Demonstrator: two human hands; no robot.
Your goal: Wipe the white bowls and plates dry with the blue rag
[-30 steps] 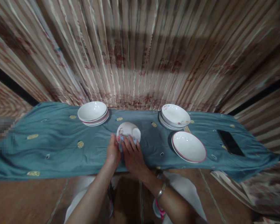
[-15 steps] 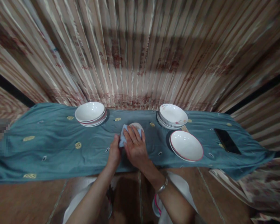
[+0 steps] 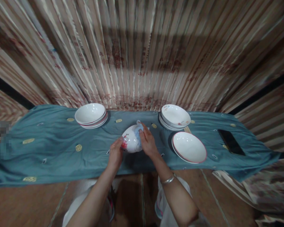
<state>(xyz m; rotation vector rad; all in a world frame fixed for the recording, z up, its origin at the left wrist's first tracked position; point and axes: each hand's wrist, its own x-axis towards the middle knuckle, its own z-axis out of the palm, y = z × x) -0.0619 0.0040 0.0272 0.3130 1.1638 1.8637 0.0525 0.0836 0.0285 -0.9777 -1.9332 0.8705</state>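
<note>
A white bowl with a red flower print on its outside is held in front of me, its underside turned up toward the camera. My left hand grips its left edge. On the opposite side, my right hand presses a light blue cloth against the bowl. The cloth covers part of the bowl's right side. Where the fingers wrap behind the rim, they are hidden.
A stack of white bowls stands at the back left. Another stack, with a flower-printed bowl on top, is at the back right. Nearer are red-rimmed bowls. A black phone lies on the green tablecloth.
My right hand has slid with the cloth from the middle of the bowl to its right side. More of the bowl and its red flower print now shows.
</note>
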